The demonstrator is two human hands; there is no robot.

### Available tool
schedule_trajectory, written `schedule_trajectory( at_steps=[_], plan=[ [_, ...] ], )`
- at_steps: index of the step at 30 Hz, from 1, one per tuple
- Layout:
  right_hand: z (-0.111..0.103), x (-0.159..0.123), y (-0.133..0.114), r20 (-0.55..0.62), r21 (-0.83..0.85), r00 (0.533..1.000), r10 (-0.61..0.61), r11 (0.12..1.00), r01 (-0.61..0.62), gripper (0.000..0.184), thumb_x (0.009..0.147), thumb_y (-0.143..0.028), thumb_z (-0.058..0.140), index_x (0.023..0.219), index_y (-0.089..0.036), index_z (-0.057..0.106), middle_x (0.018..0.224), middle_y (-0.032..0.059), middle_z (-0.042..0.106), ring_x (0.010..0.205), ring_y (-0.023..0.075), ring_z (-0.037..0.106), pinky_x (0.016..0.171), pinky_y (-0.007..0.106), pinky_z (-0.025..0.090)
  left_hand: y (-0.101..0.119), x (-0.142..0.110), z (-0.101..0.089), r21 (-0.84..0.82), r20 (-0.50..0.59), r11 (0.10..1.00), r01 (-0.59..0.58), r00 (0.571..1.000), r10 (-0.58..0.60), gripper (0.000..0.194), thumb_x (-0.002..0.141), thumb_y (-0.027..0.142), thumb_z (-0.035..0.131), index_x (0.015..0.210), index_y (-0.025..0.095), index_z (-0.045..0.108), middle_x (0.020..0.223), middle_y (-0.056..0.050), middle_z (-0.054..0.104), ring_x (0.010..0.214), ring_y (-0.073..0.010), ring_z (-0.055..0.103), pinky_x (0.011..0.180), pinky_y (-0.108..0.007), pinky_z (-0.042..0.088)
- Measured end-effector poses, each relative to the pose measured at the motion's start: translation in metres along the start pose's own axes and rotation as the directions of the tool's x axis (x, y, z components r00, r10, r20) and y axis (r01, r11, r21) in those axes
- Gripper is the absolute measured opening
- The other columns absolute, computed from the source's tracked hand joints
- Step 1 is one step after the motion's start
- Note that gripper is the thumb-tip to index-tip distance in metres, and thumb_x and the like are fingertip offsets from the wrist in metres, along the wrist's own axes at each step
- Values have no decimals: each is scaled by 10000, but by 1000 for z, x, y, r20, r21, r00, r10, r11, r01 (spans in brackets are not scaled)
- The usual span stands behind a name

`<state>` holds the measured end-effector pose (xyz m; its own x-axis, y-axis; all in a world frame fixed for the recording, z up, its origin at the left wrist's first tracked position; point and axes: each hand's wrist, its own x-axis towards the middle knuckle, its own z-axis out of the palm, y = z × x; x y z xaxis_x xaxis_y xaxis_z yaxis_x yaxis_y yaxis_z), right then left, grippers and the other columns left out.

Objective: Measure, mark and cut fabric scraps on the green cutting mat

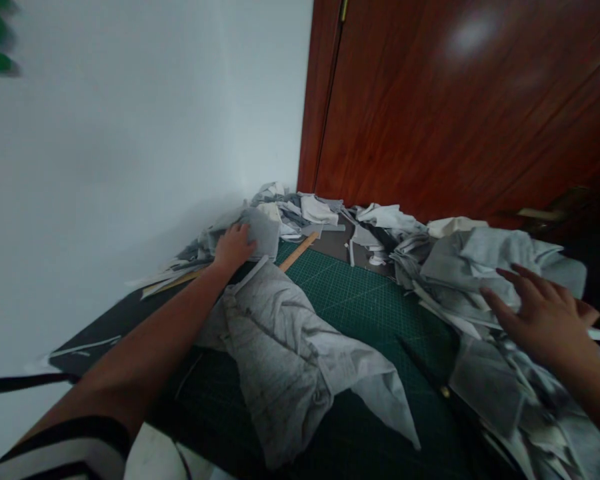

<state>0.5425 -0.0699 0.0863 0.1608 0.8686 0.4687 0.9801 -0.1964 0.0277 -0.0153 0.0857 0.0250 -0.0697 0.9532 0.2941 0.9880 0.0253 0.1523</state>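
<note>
My left hand (234, 248) rests with fingers spread on a grey fabric piece (264, 230) in the heap by the wall. Above a pile of grey fabric (497, 250) on the right hovers my right hand (543, 317), its fingers apart and nothing in them. A crumpled light grey cloth (285, 340) lies between my arms on the green cutting mat (360, 293). Dark scissors (443, 388) lie on the mat, partly under fabric scraps at the right. Beyond the cloth is a wooden ruler (299, 252), its near end hidden by the cloth.
White walls (180, 100) border the table on the left, and a reddish-brown wooden door (430, 100) stands behind it. Several fabric scraps (317, 208) are heaped along the back edge. More offcuts (510, 387) lie at the right front.
</note>
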Motion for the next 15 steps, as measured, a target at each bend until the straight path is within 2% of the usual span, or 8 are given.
schedule_trajectory(
  at_steps=[2, 4, 7, 9, 11, 13, 15],
  plan=[
    [1, -17, 0, -41, 24, 999, -36, 999, 37, 749, 939, -698, 252, 1378, -205, 605, 1500, 152, 565, 1323, 442, 507, 1052, 634, 376, -1, 3, -5, 50, -101, 999, 14, 995, -9, 505, 976, 263, 468, 1477, 211, 503, 1500, -197, 487, 1372, -412, 426, 1091, -554, 353],
    [3, -31, 1, -70, 44, 996, -60, 997, 63, 727, 916, -703, 277, 1320, -212, 630, 1423, 156, 624, 1260, 443, 556, 1024, 628, 410, -9, 8, -9, 83, -168, 993, 83, 983, -68, 509, 985, 213, 427, 1490, 223, 483, 1536, -186, 451, 1382, -410, 404, 1081, -558, 336],
    [5, -47, 3, -80, 75, 996, -45, 996, 51, 715, 895, -733, 263, 1258, -247, 640, 1357, 141, 666, 1209, 454, 597, 974, 654, 442, -31, 17, -15, 74, -109, 982, 172, 981, -164, 466, 958, 152, 428, 1404, 152, 562, 1370, -212, 591, 1253, -373, 533, 1000, -495, 406],
    [4, -57, 4, -71, 92, 997, -42, 995, 49, 718, 886, -753, 252, 1234, -259, 640, 1329, 140, 681, 1187, 464, 612, 933, 672, 457, -44, 24, -19, 60, -57, 982, 178, 983, -175, 396, 931, 139, 448, 1273, 121, 648, 1205, -209, 675, 1125, -344, 619, 918, -431, 454],
    [1, -65, 3, -70, 109, 996, -46, 993, 54, 711, 882, -763, 262, 1227, -268, 638, 1305, 143, 691, 1177, 465, 621, 906, 673, 468, -51, 28, -25, 52, -52, 980, 190, 981, -187, 365, 930, 154, 452, 1221, 130, 670, 1174, -196, 695, 1086, -335, 646, 863, -398, 469],
    [-4, -72, 1, -75, 135, 996, -44, 989, 54, 694, 874, -769, 276, 1214, -283, 637, 1264, 147, 703, 1165, 468, 627, 886, 683, 472, -50, 30, -35, 18, -107, 981, 194, 976, -191, 358, 950, 175, 434, 1226, 154, 661, 1188, -167, 699, 1098, -321, 648, 847, -379, 464],
    [-12, -77, -2, -63, 172, 998, -29, 984, 40, 669, 863, -771, 295, 1185, -291, 632, 1220, 155, 711, 1129, 476, 637, 870, 699, 473, -42, 28, -51, -69, -213, 982, 174, 959, -185, 344, 981, 209, 417, 1229, 177, 652, 1141, -119, 711, 1066, -285, 653, 825, -350, 450]
  ],
)
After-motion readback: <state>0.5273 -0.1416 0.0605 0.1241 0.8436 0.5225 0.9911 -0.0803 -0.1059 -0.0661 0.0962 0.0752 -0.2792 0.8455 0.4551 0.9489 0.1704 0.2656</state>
